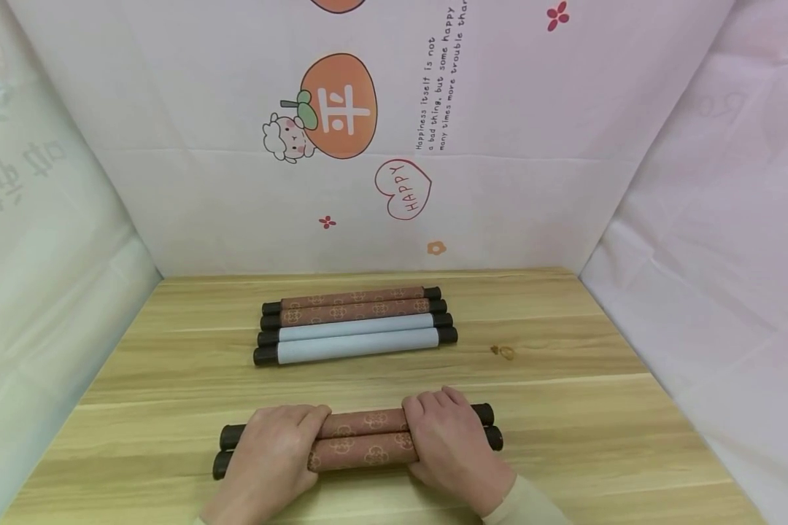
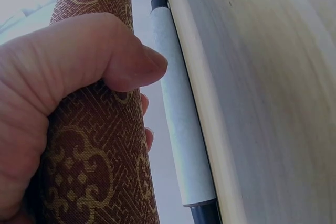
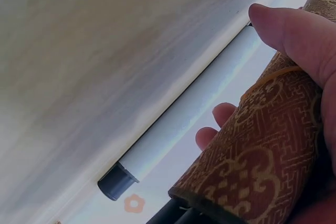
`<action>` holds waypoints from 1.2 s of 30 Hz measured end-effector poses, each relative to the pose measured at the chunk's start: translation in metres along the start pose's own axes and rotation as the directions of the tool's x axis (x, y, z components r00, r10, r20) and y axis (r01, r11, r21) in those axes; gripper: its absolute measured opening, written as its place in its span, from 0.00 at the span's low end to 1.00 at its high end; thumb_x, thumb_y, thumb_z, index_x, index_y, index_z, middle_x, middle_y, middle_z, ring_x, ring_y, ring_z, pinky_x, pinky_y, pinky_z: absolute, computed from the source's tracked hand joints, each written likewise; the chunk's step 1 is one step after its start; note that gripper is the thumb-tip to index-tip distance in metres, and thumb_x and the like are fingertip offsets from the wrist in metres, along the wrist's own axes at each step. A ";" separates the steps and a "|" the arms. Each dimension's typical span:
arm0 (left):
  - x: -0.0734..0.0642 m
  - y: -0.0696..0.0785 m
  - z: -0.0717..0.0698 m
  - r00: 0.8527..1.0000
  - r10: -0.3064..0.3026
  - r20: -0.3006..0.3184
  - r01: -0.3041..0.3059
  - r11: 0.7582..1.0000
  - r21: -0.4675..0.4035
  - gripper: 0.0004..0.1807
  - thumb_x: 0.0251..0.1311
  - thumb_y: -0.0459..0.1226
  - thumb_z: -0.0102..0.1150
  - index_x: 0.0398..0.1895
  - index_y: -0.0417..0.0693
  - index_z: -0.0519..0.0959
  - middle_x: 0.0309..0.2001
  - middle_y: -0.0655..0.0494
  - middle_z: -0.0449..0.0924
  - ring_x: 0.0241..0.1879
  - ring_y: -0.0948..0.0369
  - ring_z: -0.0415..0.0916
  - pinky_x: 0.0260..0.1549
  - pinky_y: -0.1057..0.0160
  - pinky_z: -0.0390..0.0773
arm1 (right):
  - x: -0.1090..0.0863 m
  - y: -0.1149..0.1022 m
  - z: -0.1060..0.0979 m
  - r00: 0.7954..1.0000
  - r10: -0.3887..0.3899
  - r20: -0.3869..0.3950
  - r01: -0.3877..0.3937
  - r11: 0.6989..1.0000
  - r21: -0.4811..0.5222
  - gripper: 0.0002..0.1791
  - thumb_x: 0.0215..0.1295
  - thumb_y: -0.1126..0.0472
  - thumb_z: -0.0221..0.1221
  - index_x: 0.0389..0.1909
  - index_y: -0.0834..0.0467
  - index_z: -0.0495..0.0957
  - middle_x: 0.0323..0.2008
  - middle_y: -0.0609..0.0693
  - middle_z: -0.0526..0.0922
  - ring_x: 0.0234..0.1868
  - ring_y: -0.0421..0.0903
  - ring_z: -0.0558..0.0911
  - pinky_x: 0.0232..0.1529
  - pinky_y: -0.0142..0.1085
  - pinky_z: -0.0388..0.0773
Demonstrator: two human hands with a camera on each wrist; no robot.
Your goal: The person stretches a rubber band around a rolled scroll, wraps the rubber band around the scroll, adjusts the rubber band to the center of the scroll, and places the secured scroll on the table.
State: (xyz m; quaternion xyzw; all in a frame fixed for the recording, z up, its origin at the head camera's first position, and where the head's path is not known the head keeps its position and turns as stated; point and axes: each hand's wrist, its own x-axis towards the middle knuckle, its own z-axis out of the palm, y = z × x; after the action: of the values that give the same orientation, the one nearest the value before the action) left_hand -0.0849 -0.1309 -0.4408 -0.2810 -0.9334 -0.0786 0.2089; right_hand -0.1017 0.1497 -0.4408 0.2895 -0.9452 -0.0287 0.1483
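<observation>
A brown patterned scroll (image 1: 368, 437) lies crosswise at the near side, rolled into two parallel rolls with black rod ends. My left hand (image 1: 272, 448) grips its left part, the thumb (image 2: 128, 61) laid over the cloth and fingertips showing on the far side. Toward the other end, my right hand (image 1: 448, 446) grips it in the same manner. In the right wrist view, a thin orange band (image 3: 268, 81) crosses the brown cloth (image 3: 252, 166) near the right thumb. Both palms are hidden behind the rolls.
Farther back on the wooden table (image 1: 190, 379) lie more rolls side by side, brown patterned ones (image 1: 354, 302) behind white ones (image 1: 361, 345), all with black ends. A small rubber band (image 1: 507, 353) lies at their right. White printed cloth (image 1: 236, 219) walls the back and both sides.
</observation>
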 end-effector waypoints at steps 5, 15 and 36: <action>0.000 0.002 -0.001 0.999 -0.014 0.030 0.014 1.000 0.010 0.34 0.27 0.35 0.74 0.50 0.46 0.84 0.42 0.57 0.89 0.42 0.58 0.87 0.45 0.51 0.84 | 0.001 -0.002 0.000 1.000 -0.007 -0.022 0.006 1.000 -0.013 0.32 0.38 0.44 0.76 0.43 0.55 0.76 0.37 0.50 0.83 0.41 0.51 0.85 0.59 0.52 0.80; -0.002 0.004 0.001 0.998 -0.029 0.048 0.029 0.999 0.016 0.34 0.26 0.36 0.75 0.49 0.48 0.84 0.41 0.58 0.88 0.41 0.59 0.86 0.43 0.52 0.84 | 0.003 -0.010 0.001 0.999 -0.022 -0.023 0.022 0.999 -0.026 0.32 0.37 0.42 0.77 0.39 0.55 0.75 0.34 0.50 0.82 0.38 0.50 0.84 0.53 0.48 0.82; -0.001 0.005 0.006 0.999 -0.028 0.042 0.027 1.000 0.008 0.34 0.28 0.37 0.75 0.51 0.47 0.84 0.42 0.57 0.89 0.41 0.60 0.87 0.44 0.54 0.85 | 0.006 -0.006 -0.011 0.990 0.000 0.138 -0.013 0.995 0.094 0.52 0.43 0.24 0.73 0.62 0.54 0.73 0.51 0.51 0.85 0.53 0.51 0.84 0.61 0.52 0.78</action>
State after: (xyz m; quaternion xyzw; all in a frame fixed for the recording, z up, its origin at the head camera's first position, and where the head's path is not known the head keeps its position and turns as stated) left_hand -0.0836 -0.1260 -0.4470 -0.2689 -0.9416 -0.0722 0.1893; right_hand -0.0995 0.1419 -0.4293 0.2904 -0.9544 -0.0033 0.0690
